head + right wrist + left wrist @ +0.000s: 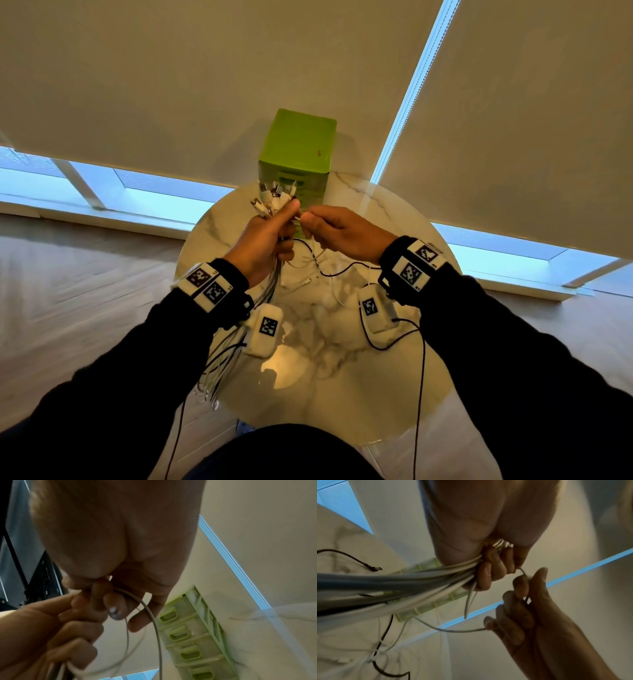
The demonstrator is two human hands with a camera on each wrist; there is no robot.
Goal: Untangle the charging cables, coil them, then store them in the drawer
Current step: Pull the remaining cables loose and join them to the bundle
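My left hand grips a thick bundle of white and grey charging cables, plug ends fanned out above the fist and the long tails hanging past my wrist. In the left wrist view the bundle runs through the curled fingers. My right hand pinches one thin white cable right beside the left fist; the right wrist view shows that cable looping down from its fingers. A green drawer unit stands just behind both hands.
A round marble table lies under my hands, with a loose black cable and more white cables on it. The drawer fronts with slot handles are all closed. Roller blinds and windows are behind; wooden floor surrounds the table.
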